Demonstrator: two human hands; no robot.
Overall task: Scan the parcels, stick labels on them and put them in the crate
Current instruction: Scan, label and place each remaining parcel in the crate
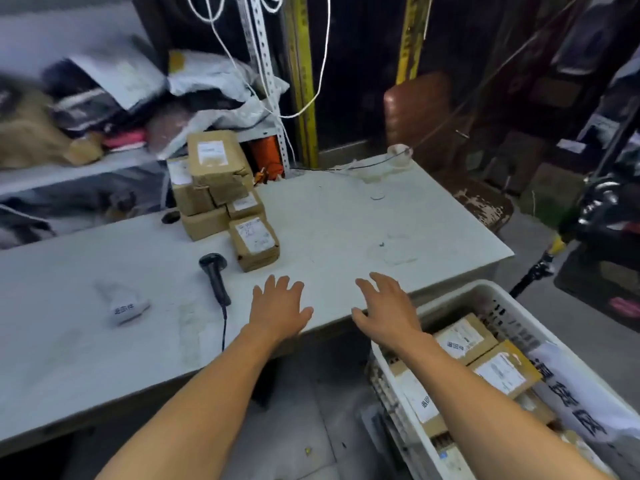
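A stack of brown cardboard parcels [213,181] with white labels stands on the white table [346,216], left of centre. One small parcel [254,243] lies in front of the stack. A black handheld scanner [215,277] lies on the table left of my hands. A roll of white labels [124,306] lies further left. My left hand [277,306] and my right hand [384,303] hover palm down over the table's front edge, fingers spread, holding nothing. The white plastic crate [450,299] at the lower right holds several labelled parcels [464,337].
Shelves at the left carry grey bags and soft packages [221,81]. White cables [270,81] hang over the table's back. A brown chair [419,109] stands behind the table. A roll of clear tape [400,154] sits at the far table edge. Dark clutter fills the right side.
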